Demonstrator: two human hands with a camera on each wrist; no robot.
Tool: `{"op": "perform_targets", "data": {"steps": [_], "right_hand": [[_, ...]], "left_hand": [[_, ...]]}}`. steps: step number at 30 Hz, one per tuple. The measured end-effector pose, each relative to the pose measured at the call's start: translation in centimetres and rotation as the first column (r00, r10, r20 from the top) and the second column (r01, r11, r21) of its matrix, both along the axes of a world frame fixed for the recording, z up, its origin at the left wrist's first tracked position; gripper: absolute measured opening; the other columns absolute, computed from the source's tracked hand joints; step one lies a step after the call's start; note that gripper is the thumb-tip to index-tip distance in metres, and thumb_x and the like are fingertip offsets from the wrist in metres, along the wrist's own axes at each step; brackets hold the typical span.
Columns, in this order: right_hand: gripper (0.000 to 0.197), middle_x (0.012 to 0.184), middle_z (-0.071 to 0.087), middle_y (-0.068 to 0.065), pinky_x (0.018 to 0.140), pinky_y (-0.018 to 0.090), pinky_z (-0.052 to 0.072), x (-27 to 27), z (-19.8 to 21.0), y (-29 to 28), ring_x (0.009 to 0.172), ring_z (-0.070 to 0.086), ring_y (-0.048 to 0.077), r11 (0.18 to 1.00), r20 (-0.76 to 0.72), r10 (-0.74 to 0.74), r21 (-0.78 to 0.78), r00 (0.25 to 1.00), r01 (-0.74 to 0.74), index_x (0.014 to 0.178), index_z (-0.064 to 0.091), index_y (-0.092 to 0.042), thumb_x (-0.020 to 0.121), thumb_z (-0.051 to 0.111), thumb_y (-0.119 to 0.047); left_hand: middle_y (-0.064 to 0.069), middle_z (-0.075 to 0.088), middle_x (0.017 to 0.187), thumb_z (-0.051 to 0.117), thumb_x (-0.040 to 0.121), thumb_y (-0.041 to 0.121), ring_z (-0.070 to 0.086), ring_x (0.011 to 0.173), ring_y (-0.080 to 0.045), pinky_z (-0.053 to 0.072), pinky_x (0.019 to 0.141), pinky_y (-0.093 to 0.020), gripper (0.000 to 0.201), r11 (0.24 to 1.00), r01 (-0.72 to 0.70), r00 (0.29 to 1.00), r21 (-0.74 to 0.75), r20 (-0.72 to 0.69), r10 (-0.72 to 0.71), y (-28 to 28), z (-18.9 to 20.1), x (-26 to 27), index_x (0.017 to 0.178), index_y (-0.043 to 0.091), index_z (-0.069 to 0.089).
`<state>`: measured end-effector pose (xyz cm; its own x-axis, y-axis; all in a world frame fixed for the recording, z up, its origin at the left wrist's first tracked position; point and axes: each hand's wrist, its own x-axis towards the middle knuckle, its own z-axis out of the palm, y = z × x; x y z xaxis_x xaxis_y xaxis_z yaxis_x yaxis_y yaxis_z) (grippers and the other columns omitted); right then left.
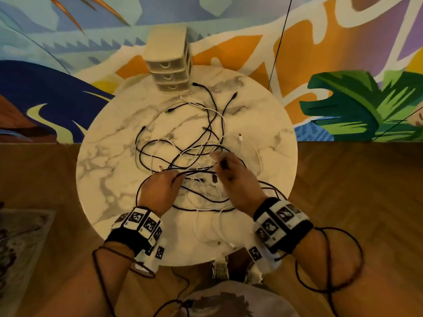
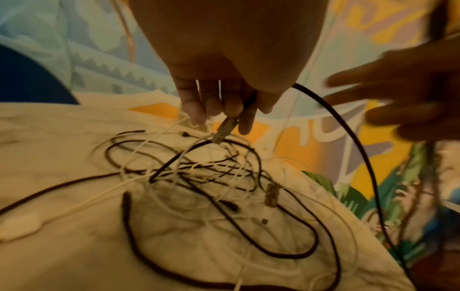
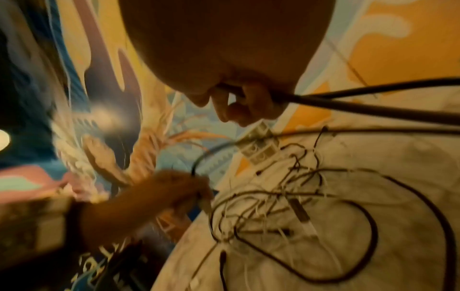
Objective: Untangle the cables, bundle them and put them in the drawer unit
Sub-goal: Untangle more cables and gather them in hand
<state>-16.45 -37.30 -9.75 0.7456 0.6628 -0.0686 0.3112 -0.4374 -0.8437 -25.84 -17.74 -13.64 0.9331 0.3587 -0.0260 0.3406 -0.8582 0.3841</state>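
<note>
1. A round table [image 1: 109, 170] with a smooth, white, grey-veined marble-look top is taken as the landmark.
2. A loose tangle of cables [image 1: 196, 143] is spread over the middle of the table; thin black cords and thinner white cords are looped across one another, with small plug ends sticking out at the far side.
3. A small cream plastic drawer unit [image 1: 170, 62] is seen at the table's far edge, boxy in shape, with three translucent drawer fronts stacked one above another, all closed.
4. The left hand [image 1: 161, 188] is held over the near side of the tangle, and a black cable [image 2: 348, 126] is pinched between its curled fingers [image 2: 245, 116] and thumb; a flat metal plug end [image 2: 225, 130] is seen sticking out below the fingertips.
5. The right hand [image 1: 231, 179] is held just beside the left, over the near middle of the table; in the right wrist view its fingers [image 3: 251, 102] are curled round a thick black cord [image 3: 373, 110].
6. Banded wrist mounts with black-and-white square markers [image 1: 278, 221] are worn on both wrists.
7. A painted mural wall [image 1: 357, 97] is seen beyond the table, and a brown wooden floor [image 1: 357, 179] lies under it.
</note>
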Motion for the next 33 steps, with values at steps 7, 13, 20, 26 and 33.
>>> {"op": "perform_targets", "data": {"steps": [7,13,20,26,33], "right_hand": [[0.035,0.08,0.063,0.004,0.07,0.033,0.044,1.4,-0.8,0.8,0.071,0.055,0.02,0.932,-0.181,0.114,-0.32,0.977,-0.168,0.076,0.061,-0.025,0.097,0.04,-0.044],[0.043,0.063,0.052,0.001,0.065,0.038,0.042,3.3,-0.1,-1.8,0.058,0.046,0.019,0.963,-0.217,0.108,-0.219,0.97,-0.156,0.062,0.051,-0.026,0.098,0.039,-0.045],[0.044,0.061,0.049,0.0,0.059,0.031,0.034,2.4,-0.1,-3.9,0.056,0.043,0.016,0.96,-0.216,0.042,-0.261,0.975,-0.099,0.061,0.052,-0.024,0.099,0.039,-0.043],[0.044,0.064,0.05,-0.002,0.061,0.029,0.036,2.5,-0.4,-5.7,0.056,0.043,0.012,0.967,-0.228,-0.006,-0.251,0.974,-0.052,0.06,0.054,-0.024,0.1,0.041,-0.039],[0.043,0.061,0.047,-0.004,0.057,0.021,0.033,2.5,-0.6,-8.5,0.051,0.039,0.005,0.974,-0.255,-0.009,-0.223,0.967,-0.05,0.064,0.056,-0.02,0.1,0.04,-0.039]], "left_hand": [[0.007,0.052,0.085,0.043,0.091,0.045,0.05,0.078,-0.01,0.042,0.066,-0.03,0.04,0.954,0.284,0.956,-0.095,0.097,-0.275,-0.7,1.6,0.0,0.086,0.014,0.067],[0.012,0.064,0.101,0.062,0.091,0.018,0.06,0.089,0.005,0.044,0.076,-0.009,0.024,0.857,0.194,0.98,-0.477,0.138,-0.144,-3.3,3.2,0.8,0.114,0.023,0.064],[-0.004,0.063,0.087,0.061,0.087,0.004,0.058,0.079,-0.008,0.046,0.075,-0.018,0.015,0.616,0.082,0.917,-0.783,0.302,0.262,-4.7,6.9,3.2,0.079,0.017,0.065],[-0.001,0.064,0.076,0.065,0.086,0.011,0.06,0.07,-0.01,0.051,0.067,-0.025,0.008,0.831,0.074,0.987,-0.551,0.158,0.017,-7.1,4.9,5.3,0.079,0.009,0.064],[0.0,0.06,0.084,0.067,0.083,0.011,0.058,0.08,-0.011,0.046,0.072,-0.019,0.012,0.857,0.19,0.982,-0.479,0.101,-0.161,-8.2,2.7,6.4,0.076,0.018,0.06]]}}
